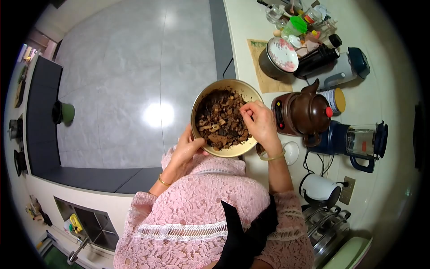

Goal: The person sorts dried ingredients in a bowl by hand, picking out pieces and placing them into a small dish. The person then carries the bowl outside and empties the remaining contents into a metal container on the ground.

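A round metal bowl [247,93] with a pale yellowish inside is held in front of my body. Dark brown dried chips and shreds, like dried herbs [220,122], fill much of it, with a few lighter pieces among them. My left hand [187,149] grips the bowl's near left edge, thumb on the rim and fingers underneath. Over the right side of the bowl, my right hand [260,122] has its thumb and fingertips pinched together above the chips; whatever may be between them is too small to make out. A brown ceramic pot [309,112] stands just right of that hand.
On the counter [244,27] are a steel pot with a floral plate [282,54], a blender [360,141], a white appliance [319,188], a small glass dish [291,153] and several jars. A sink [92,224] lies lower left; a green bin [67,113] stands on the floor.
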Tool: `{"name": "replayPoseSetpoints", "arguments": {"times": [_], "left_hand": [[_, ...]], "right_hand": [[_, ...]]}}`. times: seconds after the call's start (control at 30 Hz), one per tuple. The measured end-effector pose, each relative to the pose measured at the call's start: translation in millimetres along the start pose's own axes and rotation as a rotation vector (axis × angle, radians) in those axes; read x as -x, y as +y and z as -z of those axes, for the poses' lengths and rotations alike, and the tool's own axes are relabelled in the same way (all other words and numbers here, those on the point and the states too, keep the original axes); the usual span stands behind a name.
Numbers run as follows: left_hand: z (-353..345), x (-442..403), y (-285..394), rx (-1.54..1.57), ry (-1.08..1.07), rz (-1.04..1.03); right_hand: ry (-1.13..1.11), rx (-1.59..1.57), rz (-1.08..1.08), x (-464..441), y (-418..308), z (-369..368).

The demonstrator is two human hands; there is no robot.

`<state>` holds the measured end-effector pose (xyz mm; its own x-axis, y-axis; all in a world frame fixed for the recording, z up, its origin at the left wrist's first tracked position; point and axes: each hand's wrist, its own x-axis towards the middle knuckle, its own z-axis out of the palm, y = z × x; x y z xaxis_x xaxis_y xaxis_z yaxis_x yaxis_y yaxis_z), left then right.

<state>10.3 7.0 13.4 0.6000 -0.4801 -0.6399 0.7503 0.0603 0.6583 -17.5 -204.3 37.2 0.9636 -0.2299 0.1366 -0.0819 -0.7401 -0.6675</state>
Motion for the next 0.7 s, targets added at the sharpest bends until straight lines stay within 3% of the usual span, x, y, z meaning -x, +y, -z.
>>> {"name": "replayPoseSetpoints", "arguments": {"times": [0.07, 0.13, 0.37, 0.47, 0.7], "left_hand": [[-1, 5, 3, 0.065, 0.032, 0.068], [10, -9, -15, 0.025, -0.053, -0.022], [8, -18, -12, 0.014, -0.091, -0.043], [11, -24, -12, -0.006, -0.093, -0.067], [11, -26, -7, -0.025, -0.101, -0.069]], "right_hand": [[0.041, -0.051, 0.003, 0, 3, -5], [0.008, -0.117, -0.031, -1, 6, -9], [0.005, -0.383, 0.013, -10, -14, -6], [-0.042, -0.119, 0.271, -18, -11, -11], [-0.087, -0.05, 0.173, -16, -10, -18]]}}
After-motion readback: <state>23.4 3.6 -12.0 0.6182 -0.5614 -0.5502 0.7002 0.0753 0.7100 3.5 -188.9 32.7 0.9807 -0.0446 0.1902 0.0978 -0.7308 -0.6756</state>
